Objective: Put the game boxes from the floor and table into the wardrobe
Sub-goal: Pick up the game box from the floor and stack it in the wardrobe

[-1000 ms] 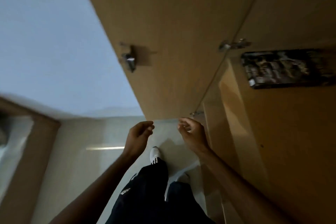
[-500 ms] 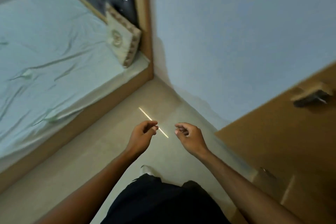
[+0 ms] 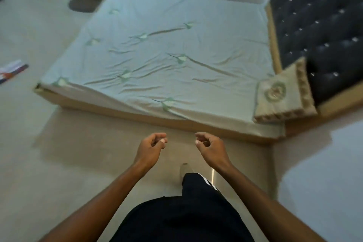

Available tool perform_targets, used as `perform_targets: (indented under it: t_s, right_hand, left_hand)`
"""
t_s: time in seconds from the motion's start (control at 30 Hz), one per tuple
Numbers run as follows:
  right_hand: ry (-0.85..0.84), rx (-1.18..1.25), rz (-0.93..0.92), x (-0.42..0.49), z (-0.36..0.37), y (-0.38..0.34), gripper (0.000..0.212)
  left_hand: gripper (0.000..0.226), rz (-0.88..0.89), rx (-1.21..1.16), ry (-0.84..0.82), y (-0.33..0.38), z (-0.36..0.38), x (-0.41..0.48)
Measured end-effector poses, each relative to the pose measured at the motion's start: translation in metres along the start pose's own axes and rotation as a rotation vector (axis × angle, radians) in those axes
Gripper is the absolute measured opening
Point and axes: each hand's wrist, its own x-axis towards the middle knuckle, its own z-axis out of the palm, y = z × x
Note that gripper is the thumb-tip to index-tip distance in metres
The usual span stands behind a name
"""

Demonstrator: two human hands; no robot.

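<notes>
We find our view swung from the wardrobe to the bed (image 3: 157,49), left hand (image 3: 150,148) and right hand (image 3: 211,148) loosely curled and empty, a flat game box (image 3: 11,70) on the floor left of the bed, likely our next pickup.

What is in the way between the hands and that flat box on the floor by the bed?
Nothing visible. Bare floor runs from the empty left hand and right hand to the game box; the bed lies beside that path.
</notes>
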Motion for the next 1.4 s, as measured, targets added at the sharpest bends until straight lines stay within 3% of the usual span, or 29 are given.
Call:
perform_targets:
  t_s: [0.33,0.67,1.0,1.4]
  right_hand:
    - [-0.488,-0.246,-0.325,0.158,0.115,-0.141,0.032]
    - [-0.746,-0.351,-0.491,0.242,0.352,-0.295,0.027]
    - [-0.850,-0.375,-0.573,0.278,0.569,-0.445,0.026]
    - [-0.974,-0.376,-0.513,0.383,0.877,-0.610,0.025]
  left_hand:
    - [0.020,-0.128,-0.334,0.525,0.008,-0.118,0.063]
    - [0.021,-0.181,-0.514,0.894,-0.049,-0.340,0.124]
    - [0.018,-0.210,-0.575,1.022,-0.079,-0.570,0.162]
    - [0.023,-0.284,-0.554,1.083,-0.124,-0.888,0.272]
